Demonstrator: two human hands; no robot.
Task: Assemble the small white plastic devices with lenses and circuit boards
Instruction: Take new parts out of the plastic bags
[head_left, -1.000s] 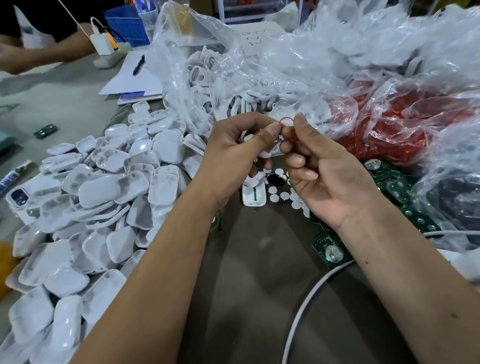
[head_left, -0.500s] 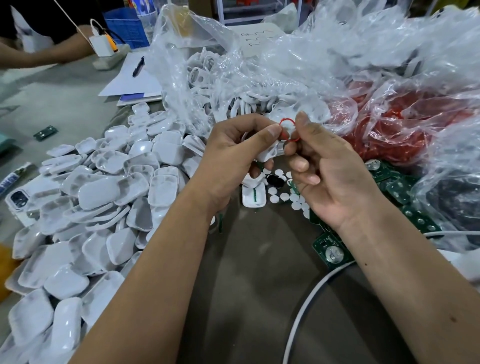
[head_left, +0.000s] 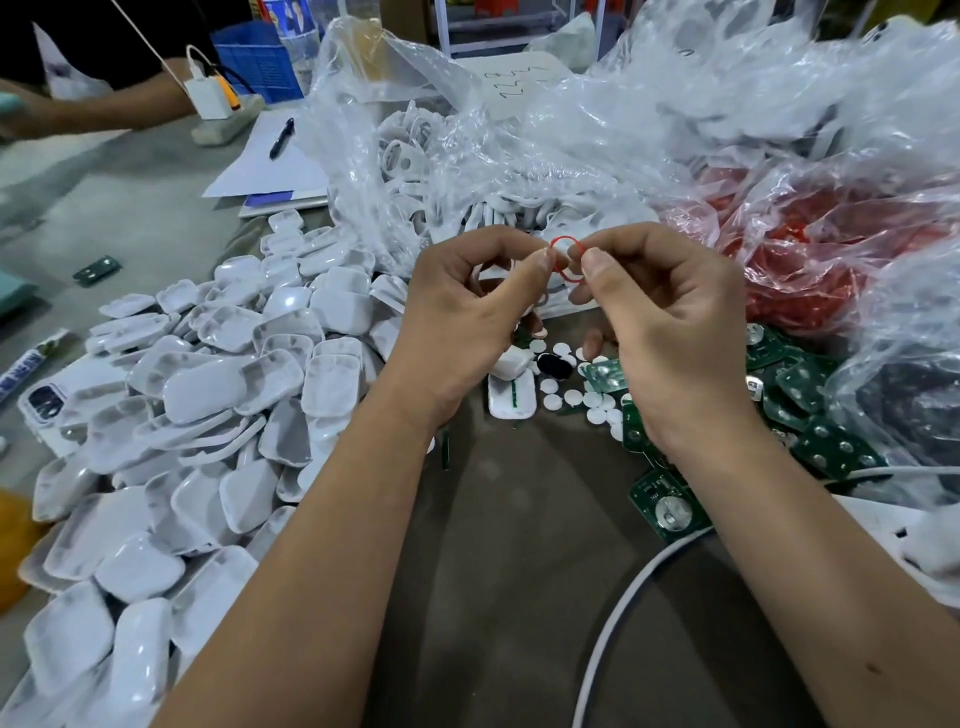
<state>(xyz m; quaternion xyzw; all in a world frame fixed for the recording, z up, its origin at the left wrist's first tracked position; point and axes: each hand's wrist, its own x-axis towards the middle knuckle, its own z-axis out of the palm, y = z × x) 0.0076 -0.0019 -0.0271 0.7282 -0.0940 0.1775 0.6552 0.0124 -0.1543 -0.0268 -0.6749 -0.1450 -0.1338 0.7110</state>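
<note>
Fingers (head_left: 540, 260) of the left hand (head_left: 457, 332) and right hand (head_left: 670, 332) pinch 1 thin red ring (head_left: 567, 260) between them; against half a second ago it now shows as a fuller open loop, raised a little above the worktop (head_left: 519, 545). By my reading it is being squared up to seat on a white part tucked in the left hand, barely visible. Behind, 1 clear bag (head_left: 415, 156) holds white housings, and another bag (head_left: 810, 244) holds red parts. Loose white shells (head_left: 208, 389) and green circuit boards (head_left: 670, 512) lie unbagged on the worktop.
</note>
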